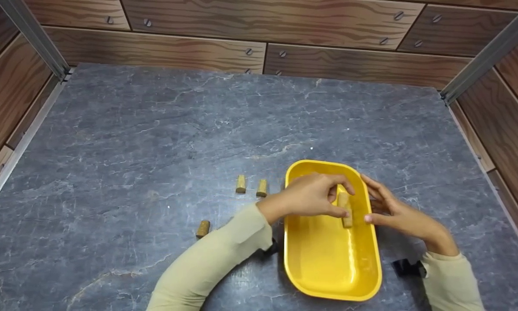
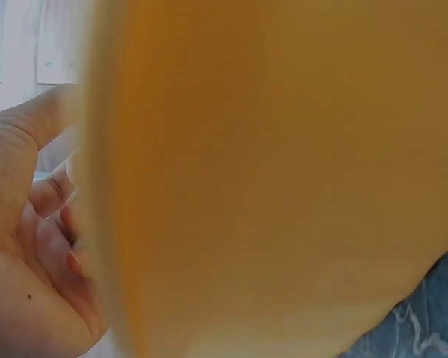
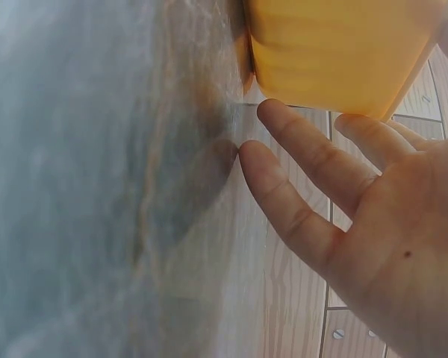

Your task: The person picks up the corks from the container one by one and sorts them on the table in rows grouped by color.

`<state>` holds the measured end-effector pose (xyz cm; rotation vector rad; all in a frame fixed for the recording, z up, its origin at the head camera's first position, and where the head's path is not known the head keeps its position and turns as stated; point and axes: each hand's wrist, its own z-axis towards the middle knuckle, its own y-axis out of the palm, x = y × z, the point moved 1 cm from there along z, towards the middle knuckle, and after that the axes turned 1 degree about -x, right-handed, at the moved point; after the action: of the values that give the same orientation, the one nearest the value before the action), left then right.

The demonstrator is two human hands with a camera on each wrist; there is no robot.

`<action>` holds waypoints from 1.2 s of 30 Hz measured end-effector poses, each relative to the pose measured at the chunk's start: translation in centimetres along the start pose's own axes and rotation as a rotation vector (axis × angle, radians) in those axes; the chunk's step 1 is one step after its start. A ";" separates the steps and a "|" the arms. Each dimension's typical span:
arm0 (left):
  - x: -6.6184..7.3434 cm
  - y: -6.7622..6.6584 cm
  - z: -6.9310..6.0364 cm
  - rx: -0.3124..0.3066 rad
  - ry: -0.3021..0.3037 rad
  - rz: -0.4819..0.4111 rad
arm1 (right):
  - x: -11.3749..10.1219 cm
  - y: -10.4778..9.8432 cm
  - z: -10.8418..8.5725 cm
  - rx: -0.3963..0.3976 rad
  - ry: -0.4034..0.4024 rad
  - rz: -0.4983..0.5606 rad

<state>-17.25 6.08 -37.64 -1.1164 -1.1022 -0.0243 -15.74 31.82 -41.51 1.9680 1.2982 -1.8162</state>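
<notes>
My left hand (image 1: pixel 313 194) reaches over the left rim into a yellow tray (image 1: pixel 315 276). Its thumb and forefinger curl around a tan, cork-like piece (image 1: pixel 343 199) on the tray's right side; whether they pinch it is not plain. Against its lower end lies a second tan piece (image 1: pixel 347 222). In the left wrist view the yellow wall hides the fingertips. Outside the right wall is my right hand (image 1: pixel 395 216), thumb at the rim. The right wrist view shows its fingers (image 3: pixel 317 160) straight and spread beside the tray.
Two more cork-like pieces, one (image 1: pixel 240 184) beside another (image 1: pixel 262 188), stand left of the tray. A darker one (image 1: pixel 203 229) lies near the left sleeve. Wood-patterned walls (image 1: pixel 198 47) surround the grey marbled tabletop (image 1: pixel 155 142).
</notes>
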 end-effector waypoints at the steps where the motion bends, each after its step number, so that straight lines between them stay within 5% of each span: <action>1: 0.0 0.2 0.3 -0.011 -0.009 0.014 | 0.0 0.0 0.0 0.001 -0.004 -0.001; 13: -0.7 2.6 2.7 -0.129 -0.110 0.172 | 0.2 0.0 -0.1 -0.010 -0.035 0.020; 36: -2.1 4.1 3.2 -0.175 -0.144 0.219 | 0.0 -0.1 0.0 -0.024 -0.034 0.030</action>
<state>-18.37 9.39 -42.04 -1.4086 -1.1154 0.1362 -15.79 31.84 -41.47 1.9251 1.2682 -1.8036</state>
